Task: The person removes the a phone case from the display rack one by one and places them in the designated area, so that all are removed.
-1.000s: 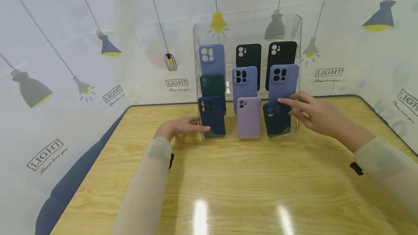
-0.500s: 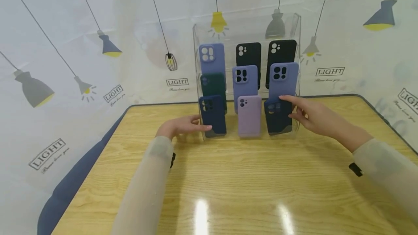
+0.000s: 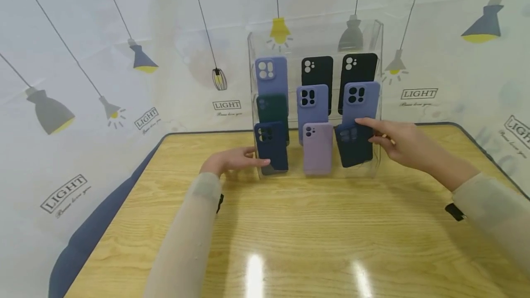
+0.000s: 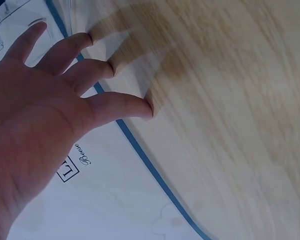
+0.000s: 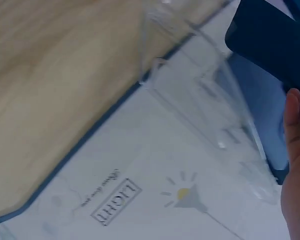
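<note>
Dark navy phone case, tilted in the front right slot of the clear acrylic tiered display rack, sits lifted off its ledge, pinched at its top right edge by the right hand, whose grip closes finger and thumb on it. Lilac case stands just beside. Left hand rests on the wooden bench with fingers spread, touching the rack's left front corner. Bare bench lies in front.

navy phone case, tilted, bottom-right rack slot
</note>
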A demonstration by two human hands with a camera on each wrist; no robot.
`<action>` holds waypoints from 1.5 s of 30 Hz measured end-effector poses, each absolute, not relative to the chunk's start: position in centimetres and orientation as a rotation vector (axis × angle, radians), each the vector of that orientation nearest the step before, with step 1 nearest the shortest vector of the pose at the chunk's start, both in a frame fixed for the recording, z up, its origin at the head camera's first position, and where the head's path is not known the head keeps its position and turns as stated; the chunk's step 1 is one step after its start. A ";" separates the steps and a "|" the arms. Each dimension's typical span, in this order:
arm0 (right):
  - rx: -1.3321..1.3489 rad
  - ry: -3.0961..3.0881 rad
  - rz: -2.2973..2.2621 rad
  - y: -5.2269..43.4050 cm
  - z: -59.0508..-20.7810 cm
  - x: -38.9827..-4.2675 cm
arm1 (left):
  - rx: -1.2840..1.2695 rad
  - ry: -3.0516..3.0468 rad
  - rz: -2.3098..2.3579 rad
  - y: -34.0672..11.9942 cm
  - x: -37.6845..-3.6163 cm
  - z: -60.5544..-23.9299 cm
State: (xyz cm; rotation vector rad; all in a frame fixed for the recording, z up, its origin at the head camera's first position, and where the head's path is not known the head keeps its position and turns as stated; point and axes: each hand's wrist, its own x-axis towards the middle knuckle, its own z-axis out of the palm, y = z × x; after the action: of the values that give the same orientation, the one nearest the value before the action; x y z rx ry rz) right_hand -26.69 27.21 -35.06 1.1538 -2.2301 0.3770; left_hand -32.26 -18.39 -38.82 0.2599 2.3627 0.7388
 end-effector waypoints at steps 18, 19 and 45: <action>1.031 -2.667 1.176 14.5 -32.7 -23.8 | 0.234 2.378 0.734 -18.2 -32.4 -38.8; 1.025 -2.704 1.228 13.7 -33.1 -23.6 | 0.240 2.379 0.738 -18.2 -32.5 -38.9; 0.317 -3.035 2.004 3.8 -42.5 -23.1 | 0.237 2.388 0.705 -18.0 -32.2 -38.8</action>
State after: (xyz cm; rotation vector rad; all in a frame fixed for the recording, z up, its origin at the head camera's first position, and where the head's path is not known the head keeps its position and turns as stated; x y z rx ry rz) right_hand -23.12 3.76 -42.54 0.3170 -3.0355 2.0038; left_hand -32.24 -18.02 -38.76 0.2370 2.3884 0.7054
